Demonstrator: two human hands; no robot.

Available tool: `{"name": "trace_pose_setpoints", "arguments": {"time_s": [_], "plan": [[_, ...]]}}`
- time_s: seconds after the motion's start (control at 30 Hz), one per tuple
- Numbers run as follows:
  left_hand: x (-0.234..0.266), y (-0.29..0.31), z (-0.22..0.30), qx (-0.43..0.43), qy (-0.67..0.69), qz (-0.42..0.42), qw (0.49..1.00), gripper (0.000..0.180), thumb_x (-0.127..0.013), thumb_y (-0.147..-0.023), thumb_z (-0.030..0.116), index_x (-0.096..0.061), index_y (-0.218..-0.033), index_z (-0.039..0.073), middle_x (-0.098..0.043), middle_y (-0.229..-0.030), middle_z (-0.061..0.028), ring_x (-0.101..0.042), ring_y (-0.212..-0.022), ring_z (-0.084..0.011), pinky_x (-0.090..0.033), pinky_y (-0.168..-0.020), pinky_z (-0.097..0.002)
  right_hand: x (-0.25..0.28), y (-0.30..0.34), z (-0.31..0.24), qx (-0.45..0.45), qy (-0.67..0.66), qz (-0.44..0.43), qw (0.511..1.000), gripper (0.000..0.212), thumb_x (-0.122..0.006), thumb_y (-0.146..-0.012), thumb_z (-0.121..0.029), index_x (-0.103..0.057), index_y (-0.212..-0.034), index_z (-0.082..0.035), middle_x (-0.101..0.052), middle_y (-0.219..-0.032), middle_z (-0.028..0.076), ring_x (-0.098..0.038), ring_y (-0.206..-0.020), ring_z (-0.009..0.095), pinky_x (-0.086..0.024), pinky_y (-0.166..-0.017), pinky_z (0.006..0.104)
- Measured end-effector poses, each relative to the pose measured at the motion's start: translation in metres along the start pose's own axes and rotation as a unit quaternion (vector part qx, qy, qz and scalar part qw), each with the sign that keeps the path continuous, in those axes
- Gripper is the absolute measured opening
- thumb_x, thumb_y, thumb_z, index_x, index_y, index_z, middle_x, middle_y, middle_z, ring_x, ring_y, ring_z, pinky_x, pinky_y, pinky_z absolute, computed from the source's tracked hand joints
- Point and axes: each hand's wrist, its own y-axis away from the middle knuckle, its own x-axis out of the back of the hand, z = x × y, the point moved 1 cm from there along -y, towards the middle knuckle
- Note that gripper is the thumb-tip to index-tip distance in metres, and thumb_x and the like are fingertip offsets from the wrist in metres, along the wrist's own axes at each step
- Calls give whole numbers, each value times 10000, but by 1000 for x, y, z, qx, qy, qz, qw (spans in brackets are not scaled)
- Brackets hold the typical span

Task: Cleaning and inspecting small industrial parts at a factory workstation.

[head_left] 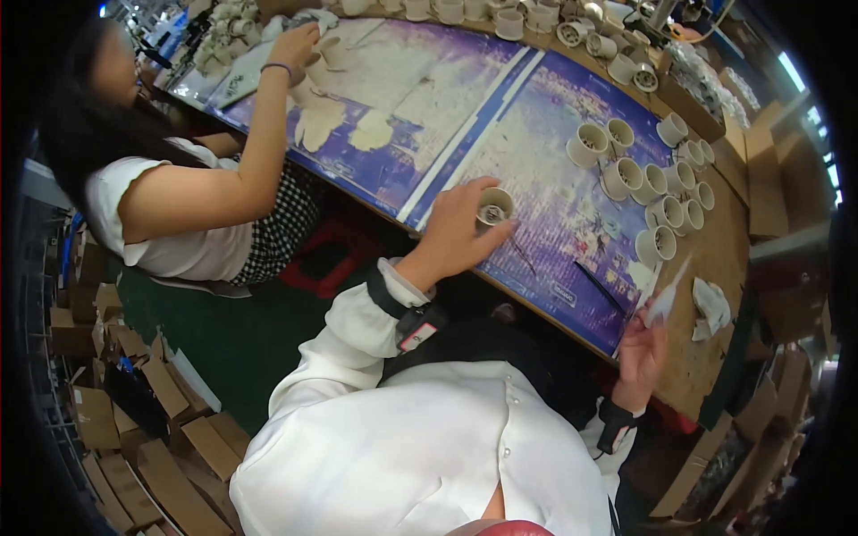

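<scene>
My left hand (451, 230) is closed around a small off-white cup-shaped part (492, 200) near the front edge of the table. Metal pieces show inside the cup, and thin dark wires (525, 254) trail from it over the mat. Over at the right front corner, my right hand (640, 355) grips a white squeeze bottle with a long pointed tip (664, 302), its tip pointing up and away. A thin black stick-like tool (600, 287) lies on the mat between my hands. Several similar cups (647, 184) with wires stand grouped beyond, at the right.
A crumpled white cloth (711, 309) lies on the bare wood at right. More cups (509, 24) line the table's far edge. On the left, a co-worker (192, 188) reaches over the purple, stained mat (375, 170). Cardboard boxes (161, 482) stand on the floor at lower left.
</scene>
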Motion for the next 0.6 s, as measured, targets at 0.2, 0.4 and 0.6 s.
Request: {"name": "trace_pose_setpoints", "arguments": {"time_s": [0.2,0.4,0.6], "plan": [[76,-36,-54,69,-78,83,991,489,-728,-854,275,-547,-1213,-4,-635,-1102,-210,-620,-1031,-377,-493,-878,-413,41,5,-29,90,199,95,971,456,-611,-947,-53,-463,-1372,25,-613,-1242,107,-618,-1062,175,-484,-945,297],[104,-43,-118,115,-97,87,985,557,-732,-871,311,-520,-1266,-19,-622,-1163,-216,-609,-1090,-368,-479,-923,-401,41,-20,-50,155,363,107,913,478,-635,-933,-47,-457,-1374,5,-597,-1268,87,-570,-1136,159,-420,-1015,277],[63,-51,-19,53,-147,179,971,593,-761,-853,289,-510,-1305,-2,-588,-1246,-198,-559,-1163,-354,-448,-966,-423,64,-22,-57,184,402,102,891,342,-607,-946,-29,-510,-1274,-6,-625,-1241,108,-580,-1124,147,-426,-1000,274]]}}
